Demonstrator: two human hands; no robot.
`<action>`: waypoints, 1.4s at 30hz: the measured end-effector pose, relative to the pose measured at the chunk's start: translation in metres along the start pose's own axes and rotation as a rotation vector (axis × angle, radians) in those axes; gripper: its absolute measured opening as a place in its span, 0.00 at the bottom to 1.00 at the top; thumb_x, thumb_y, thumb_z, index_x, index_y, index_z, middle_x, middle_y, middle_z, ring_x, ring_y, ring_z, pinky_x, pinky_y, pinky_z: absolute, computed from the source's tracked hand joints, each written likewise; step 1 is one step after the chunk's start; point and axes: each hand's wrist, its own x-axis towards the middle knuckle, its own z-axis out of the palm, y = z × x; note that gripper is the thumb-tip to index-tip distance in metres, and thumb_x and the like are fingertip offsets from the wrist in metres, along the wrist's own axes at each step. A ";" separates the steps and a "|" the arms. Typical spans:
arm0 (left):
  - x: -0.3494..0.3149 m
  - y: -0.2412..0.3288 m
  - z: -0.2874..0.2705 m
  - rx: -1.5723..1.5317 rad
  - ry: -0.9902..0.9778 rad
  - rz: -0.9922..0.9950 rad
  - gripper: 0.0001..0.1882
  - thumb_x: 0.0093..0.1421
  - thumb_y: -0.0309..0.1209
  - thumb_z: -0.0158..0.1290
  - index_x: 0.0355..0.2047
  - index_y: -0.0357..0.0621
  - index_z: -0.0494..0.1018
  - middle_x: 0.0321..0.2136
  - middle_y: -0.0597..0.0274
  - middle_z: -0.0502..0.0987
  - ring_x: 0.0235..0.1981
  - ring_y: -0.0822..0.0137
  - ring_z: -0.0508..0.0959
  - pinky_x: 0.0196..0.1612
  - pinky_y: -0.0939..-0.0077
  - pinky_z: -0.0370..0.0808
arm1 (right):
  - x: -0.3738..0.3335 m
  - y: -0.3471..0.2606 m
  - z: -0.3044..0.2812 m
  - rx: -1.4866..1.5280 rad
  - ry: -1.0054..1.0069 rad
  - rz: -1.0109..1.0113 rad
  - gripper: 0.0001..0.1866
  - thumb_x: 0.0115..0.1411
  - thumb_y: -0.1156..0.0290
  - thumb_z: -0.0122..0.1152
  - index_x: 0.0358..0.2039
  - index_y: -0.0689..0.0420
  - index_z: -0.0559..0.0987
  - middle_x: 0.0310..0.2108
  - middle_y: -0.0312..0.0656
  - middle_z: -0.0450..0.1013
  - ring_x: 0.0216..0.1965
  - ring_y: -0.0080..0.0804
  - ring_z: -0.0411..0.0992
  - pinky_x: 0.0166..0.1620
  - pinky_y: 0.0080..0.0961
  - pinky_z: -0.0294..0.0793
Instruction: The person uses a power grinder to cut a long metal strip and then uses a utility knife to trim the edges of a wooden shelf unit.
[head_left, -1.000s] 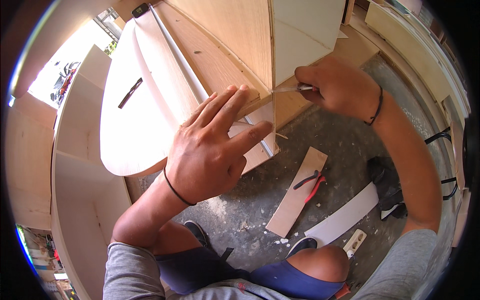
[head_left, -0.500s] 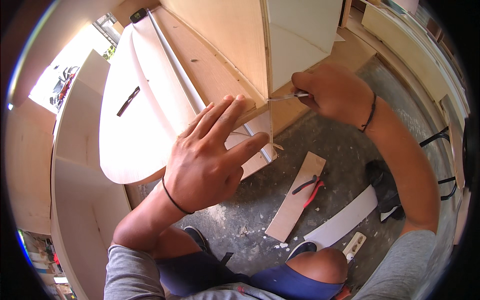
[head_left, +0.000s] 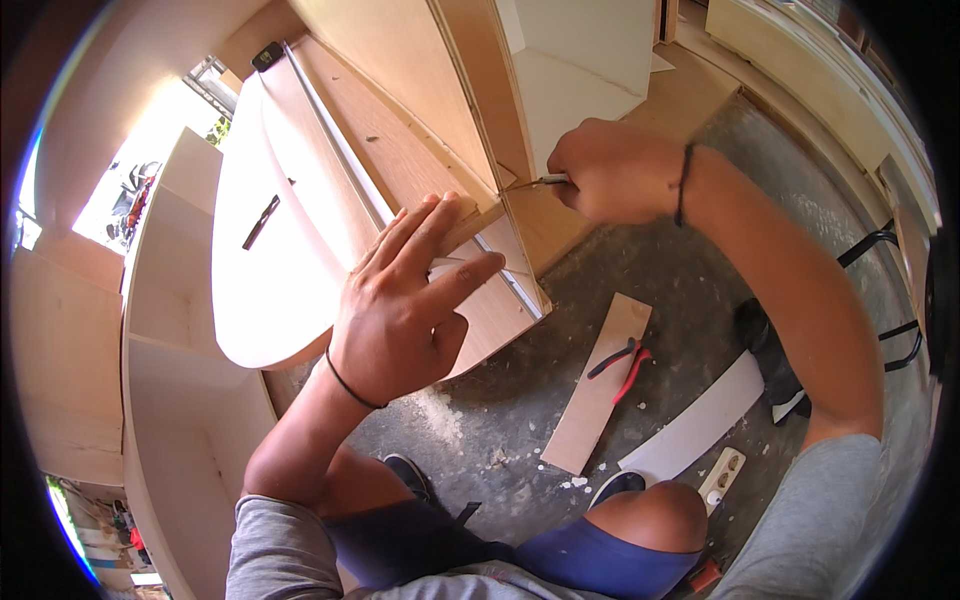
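My left hand [head_left: 400,285] lies with fingers stretched across the near end of a wood-faced board [head_left: 375,140], its thumb pointing right. My right hand [head_left: 625,172] is closed round the short handle of a thin-bladed knife [head_left: 545,180]. The blade points left, its tip at the lower corner of an upright wooden panel [head_left: 450,70], where that meets the board. Whether the tip cuts into the wood I cannot tell. Left of my left hand is a pale, round-ended panel [head_left: 270,290], with a dark slim strip-like piece [head_left: 261,222] on it.
Red-and-black pliers [head_left: 625,370] rest on a wooden offcut [head_left: 585,420] on the concrete floor. Nearby are a white strip [head_left: 695,415] and a white power socket block [head_left: 722,475]. A pale open cabinet [head_left: 180,380] stands left. A black tape-measure-like object [head_left: 267,56] sits at the far end.
The view has shifted, so the panels appear farther left. My right hand and the knife stay at the panel's corner. A thin curled shaving below the corner no longer shows.
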 end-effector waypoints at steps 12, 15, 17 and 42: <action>0.004 0.008 -0.010 -0.068 -0.024 -0.089 0.18 0.48 0.22 0.52 0.41 0.47 0.78 0.54 0.45 0.69 0.57 0.46 0.68 0.59 0.57 0.65 | -0.053 0.007 -0.010 0.283 -0.080 0.191 0.14 0.45 0.73 0.53 0.34 0.64 0.69 0.30 0.53 0.72 0.33 0.50 0.71 0.37 0.37 0.69; 0.009 0.011 -0.009 -0.107 -0.053 -0.127 0.14 0.53 0.28 0.55 0.41 0.47 0.78 0.53 0.47 0.69 0.57 0.48 0.67 0.59 0.58 0.64 | -0.053 0.037 0.006 0.288 -0.103 0.108 0.14 0.48 0.75 0.51 0.37 0.64 0.69 0.31 0.52 0.73 0.35 0.47 0.72 0.40 0.35 0.71; 0.012 0.013 -0.011 -0.108 -0.043 -0.184 0.13 0.55 0.31 0.56 0.42 0.47 0.77 0.52 0.49 0.69 0.55 0.49 0.68 0.58 0.59 0.65 | -0.048 0.031 -0.002 0.404 -0.091 0.159 0.14 0.50 0.73 0.52 0.37 0.65 0.69 0.31 0.53 0.73 0.36 0.49 0.72 0.40 0.37 0.70; 0.050 0.066 0.091 -1.522 1.090 -1.419 0.19 0.53 0.43 0.62 0.28 0.39 0.70 0.22 0.66 0.70 0.22 0.76 0.68 0.25 0.81 0.66 | -0.073 -0.004 -0.004 0.370 0.151 0.141 0.10 0.61 0.71 0.53 0.42 0.61 0.73 0.30 0.56 0.74 0.32 0.57 0.74 0.33 0.37 0.73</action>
